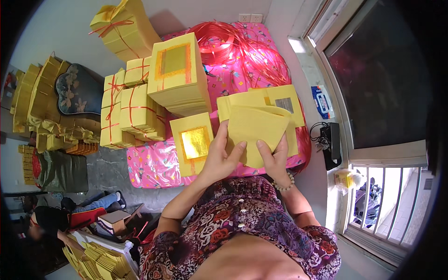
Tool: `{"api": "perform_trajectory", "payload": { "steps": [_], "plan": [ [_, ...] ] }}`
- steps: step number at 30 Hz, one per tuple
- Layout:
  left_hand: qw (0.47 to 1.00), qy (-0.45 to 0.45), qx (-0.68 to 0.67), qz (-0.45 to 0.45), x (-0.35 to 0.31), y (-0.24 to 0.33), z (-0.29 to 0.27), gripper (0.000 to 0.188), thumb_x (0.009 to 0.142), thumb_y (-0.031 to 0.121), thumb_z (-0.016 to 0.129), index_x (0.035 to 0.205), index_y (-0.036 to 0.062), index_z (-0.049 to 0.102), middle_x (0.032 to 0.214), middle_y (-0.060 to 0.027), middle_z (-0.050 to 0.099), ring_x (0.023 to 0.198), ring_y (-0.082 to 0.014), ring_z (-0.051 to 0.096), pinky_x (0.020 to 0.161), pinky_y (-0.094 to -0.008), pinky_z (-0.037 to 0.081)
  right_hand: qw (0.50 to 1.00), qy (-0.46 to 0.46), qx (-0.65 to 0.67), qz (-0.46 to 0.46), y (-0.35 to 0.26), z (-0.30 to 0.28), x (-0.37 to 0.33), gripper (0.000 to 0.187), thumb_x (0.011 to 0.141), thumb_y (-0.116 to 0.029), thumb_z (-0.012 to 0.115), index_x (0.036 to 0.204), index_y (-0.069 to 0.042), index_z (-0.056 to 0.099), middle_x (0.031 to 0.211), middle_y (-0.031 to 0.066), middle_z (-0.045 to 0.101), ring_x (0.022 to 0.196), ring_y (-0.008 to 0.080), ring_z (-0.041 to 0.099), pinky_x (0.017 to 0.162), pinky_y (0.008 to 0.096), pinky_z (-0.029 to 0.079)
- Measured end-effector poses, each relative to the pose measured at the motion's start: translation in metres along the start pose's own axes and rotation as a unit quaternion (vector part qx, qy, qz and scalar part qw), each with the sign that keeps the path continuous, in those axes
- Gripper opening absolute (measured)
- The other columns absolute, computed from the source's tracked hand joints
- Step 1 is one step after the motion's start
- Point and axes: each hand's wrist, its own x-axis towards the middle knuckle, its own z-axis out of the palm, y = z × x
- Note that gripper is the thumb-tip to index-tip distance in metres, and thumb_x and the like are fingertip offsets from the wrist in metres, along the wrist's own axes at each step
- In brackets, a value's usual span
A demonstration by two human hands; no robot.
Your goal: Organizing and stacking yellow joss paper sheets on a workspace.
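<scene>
Paper (256, 128) held above pink table (151, 168), toward near edge, right of middle. Left hand (223, 156) gripping its left side, right hand (276, 161) its right, thumbs on top. Best: even, light thumb pressure; sides level; bowed far edge squared. Foil sheet (193, 143) left, by near edge.

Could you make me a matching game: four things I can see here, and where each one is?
1. Yellow paper being held
2. Bead bracelet
3. Red ribbon bundle
4. Blue-and-white packet

A. Far part of the pink cover
B. Ledge by the window
C. Left hand and right hand
D. Right wrist

Pairs: 1-C, 2-D, 3-A, 4-B
</scene>
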Motion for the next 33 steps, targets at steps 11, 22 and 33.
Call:
{"api": "perform_trajectory", "payload": {
  "steps": [11,22,33],
  "plan": [
    [0.995,-0.007,-0.089,-0.048,0.022,-0.015,0.082,0.051,0.092,-0.002,0.054,0.139,-0.0011,0.034,0.128,-0.0120,0.053,0.121,-0.0165,0.048,0.102,-0.0299,0.038,0.998,0.011,0.028,0.063,-0.005,-0.084,0.012,0.051,0.090,-0.002,0.061,0.136,0.002,0.040,0.123,0.0096,0.056,0.113,0.0148,0.055,0.096,0.0300,0.045],
    [0.982,0.004,-0.158,-0.107,0.044,-0.059,0.150,0.047,0.092,-0.004,0.050,0.136,-0.0007,0.037,0.127,-0.0111,0.053,0.121,-0.0165,0.048,0.103,-0.0298,0.038,0.987,0.026,0.017,0.159,0.012,-0.161,0.017,0.040,0.096,-0.011,0.058,0.133,0.002,0.047,0.119,0.0087,0.061,0.106,0.0123,0.058,0.091,0.0279,0.048],
    [0.979,0.059,-0.145,-0.133,0.049,-0.117,0.200,0.045,0.089,-0.006,0.049,0.132,-0.0006,0.041,0.121,-0.0106,0.057,0.116,-0.0155,0.052,0.098,-0.0292,0.041,0.980,0.002,0.000,0.199,0.086,-0.225,0.015,0.033,0.103,-0.024,0.051,0.124,0.000,0.057,0.107,0.0042,0.066,0.094,0.0068,0.060,0.080,0.0223,0.049]
  ]
}}
